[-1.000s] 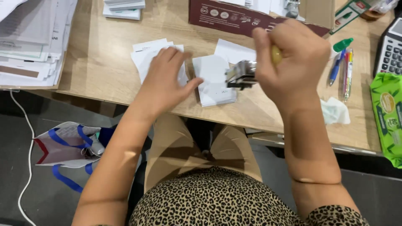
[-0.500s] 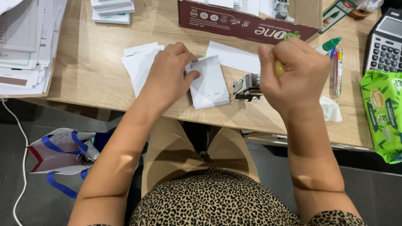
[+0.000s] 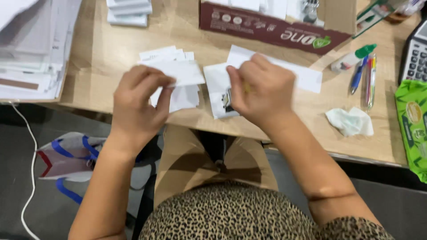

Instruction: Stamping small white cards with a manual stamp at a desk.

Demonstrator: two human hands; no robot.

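At the far left of the frame I see a thick pile of papers [image 3: 33,44] lying on the wooden desk [image 3: 98,58], and below the desk edge, on the floor at lower left, a white bag with blue handles [image 3: 66,158] beside a thin white cable [image 3: 27,169]. A smaller stack of white sheets [image 3: 129,11] sits at the top, left of centre. My left hand [image 3: 138,104] is left of centre, its fingers [image 3: 162,86] pinched on a white paper slip [image 3: 178,73] that is lifted above a loose heap of similar slips [image 3: 178,95] on the desk. Just right of that, my right hand [image 3: 260,91] is clenched over a small dark and silver stapler [image 3: 227,100], which peeks out at the left side of the hand and rests on a white card [image 3: 215,84] near the front edge of the desk; a long white strip of paper [image 3: 307,78] lies under and behind the hand. Above it stands a dark red cardboard box [image 3: 267,29] with white packs inside. Further right I see a glue bottle with a green cap [image 3: 351,58], a few pens [image 3: 367,75] lying side by side, and a crumpled tissue [image 3: 349,121] near the desk edge. At the far right edge are a calculator [image 3: 416,55] and a green wipes pack [image 3: 413,124].
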